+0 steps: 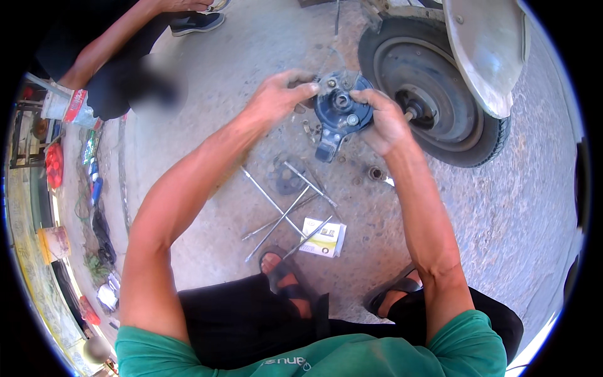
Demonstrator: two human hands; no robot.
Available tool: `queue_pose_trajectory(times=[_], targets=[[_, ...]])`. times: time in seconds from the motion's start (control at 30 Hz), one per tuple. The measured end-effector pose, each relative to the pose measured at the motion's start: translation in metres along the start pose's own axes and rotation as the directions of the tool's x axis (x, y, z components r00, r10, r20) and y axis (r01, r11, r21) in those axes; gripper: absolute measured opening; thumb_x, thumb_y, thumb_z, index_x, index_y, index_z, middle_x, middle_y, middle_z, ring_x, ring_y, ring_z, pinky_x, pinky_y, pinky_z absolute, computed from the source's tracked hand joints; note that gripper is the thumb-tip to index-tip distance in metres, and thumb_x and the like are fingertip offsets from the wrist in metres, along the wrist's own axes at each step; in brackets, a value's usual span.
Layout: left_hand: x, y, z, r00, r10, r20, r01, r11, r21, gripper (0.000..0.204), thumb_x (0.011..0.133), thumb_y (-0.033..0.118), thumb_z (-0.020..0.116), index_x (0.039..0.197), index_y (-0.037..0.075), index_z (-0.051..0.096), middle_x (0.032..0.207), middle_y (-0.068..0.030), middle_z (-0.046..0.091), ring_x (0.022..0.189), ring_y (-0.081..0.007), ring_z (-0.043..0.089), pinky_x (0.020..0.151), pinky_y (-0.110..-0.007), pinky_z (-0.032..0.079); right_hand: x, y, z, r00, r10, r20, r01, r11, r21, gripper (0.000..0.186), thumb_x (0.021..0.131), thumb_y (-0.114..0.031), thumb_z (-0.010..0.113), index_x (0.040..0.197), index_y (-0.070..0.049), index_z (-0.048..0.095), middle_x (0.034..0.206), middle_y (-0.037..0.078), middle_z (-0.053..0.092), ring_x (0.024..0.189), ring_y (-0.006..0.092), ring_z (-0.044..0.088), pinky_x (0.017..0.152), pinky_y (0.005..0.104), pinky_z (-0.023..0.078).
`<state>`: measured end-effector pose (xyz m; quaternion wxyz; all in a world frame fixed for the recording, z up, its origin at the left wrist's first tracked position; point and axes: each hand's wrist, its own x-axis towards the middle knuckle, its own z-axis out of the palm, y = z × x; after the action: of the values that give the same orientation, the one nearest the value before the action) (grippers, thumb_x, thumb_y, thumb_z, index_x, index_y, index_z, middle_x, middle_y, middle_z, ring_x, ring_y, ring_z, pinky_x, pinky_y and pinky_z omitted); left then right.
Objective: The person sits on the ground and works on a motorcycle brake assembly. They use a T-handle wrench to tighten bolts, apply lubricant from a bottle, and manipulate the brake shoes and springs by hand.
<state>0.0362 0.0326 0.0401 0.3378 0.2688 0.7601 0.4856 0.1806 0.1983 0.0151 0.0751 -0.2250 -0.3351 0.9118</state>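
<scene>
My left hand point(286, 97) and my right hand point(383, 119) grip opposite sides of a dark round metal brake plate point(339, 107) with a hollow centre hub, bolts and a short arm hanging downward. My right thumb lies on its upper right face. Just right of my right hand, a wheel point(389, 63) with a black tyre and an axle stub stands beneath a pale body panel point(483, 50). Below the plate, several crossed wrenches point(276, 207), a small white-and-yellow box point(320, 232) and a round metal part point(377, 173) lie on the concrete.
Another person's arm point(107, 47) and dark shoe point(195, 22) are at the upper left. A white-and-red bucket point(56, 100), red bags point(54, 163), a yellow container point(53, 245), a blue tool point(97, 190) and clutter line the left side. My sandalled feet point(282, 283) rest below the wrenches.
</scene>
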Motion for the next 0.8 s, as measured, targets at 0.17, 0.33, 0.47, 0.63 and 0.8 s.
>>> queue_pose_trajectory(times=[0.17,0.33,0.47,0.63,0.8], targets=[[0.023,-0.003,-0.019,0.995,0.1,-0.021,-0.091,0.963,0.255,0.038,0.098,0.021,0.062,0.128,-0.003,0.063,0.099,-0.0106,0.072,0.089,-0.0181,0.068,0.08,-0.032,0.053,0.0,-0.012,0.0,0.999,0.021,-0.038,-0.025,0.995,-0.099,0.02,0.092,-0.011,0.061,0.107,0.002,0.063,0.098,0.011,0.071,0.094,0.0213,0.069,0.09,0.0365,0.054],[0.043,-0.02,-0.009,0.982,0.186,0.002,-0.182,0.96,0.214,0.034,0.098,0.019,0.062,0.125,0.0,0.066,0.097,-0.0089,0.071,0.085,-0.0151,0.067,0.076,-0.031,0.054,0.007,-0.01,-0.001,0.999,0.035,0.005,-0.035,0.997,-0.069,0.021,0.092,-0.011,0.059,0.107,0.003,0.063,0.099,0.012,0.071,0.091,0.0211,0.069,0.087,0.0357,0.055],[0.031,-0.017,-0.001,0.991,0.071,0.115,-0.086,0.988,0.125,0.036,0.096,0.021,0.064,0.126,0.002,0.066,0.1,-0.0089,0.072,0.085,-0.0141,0.067,0.074,-0.03,0.054,0.01,-0.025,0.003,0.991,0.132,-0.012,-0.132,0.982,-0.136,0.018,0.093,-0.009,0.059,0.104,0.004,0.064,0.096,0.01,0.069,0.085,0.0181,0.068,0.08,0.0337,0.055],[0.029,-0.025,-0.007,0.978,0.125,0.166,-0.138,0.988,0.068,0.043,0.093,0.025,0.067,0.131,0.006,0.064,0.106,-0.0094,0.072,0.086,-0.0159,0.068,0.076,-0.032,0.054,0.005,-0.054,-0.004,0.979,0.177,-0.098,-0.201,0.911,-0.359,0.015,0.094,-0.011,0.057,0.097,0.001,0.064,0.095,0.01,0.069,0.084,0.019,0.067,0.08,0.0351,0.055],[0.028,-0.023,-0.001,0.979,0.116,0.168,-0.119,0.993,0.007,0.043,0.093,0.026,0.069,0.13,0.005,0.064,0.105,-0.0097,0.072,0.083,-0.0162,0.069,0.076,-0.033,0.054,-0.007,-0.066,0.01,0.972,0.159,-0.171,-0.221,0.861,-0.457,0.016,0.095,-0.012,0.055,0.099,0.0,0.064,0.096,0.01,0.069,0.085,0.0191,0.067,0.081,0.0353,0.055]])
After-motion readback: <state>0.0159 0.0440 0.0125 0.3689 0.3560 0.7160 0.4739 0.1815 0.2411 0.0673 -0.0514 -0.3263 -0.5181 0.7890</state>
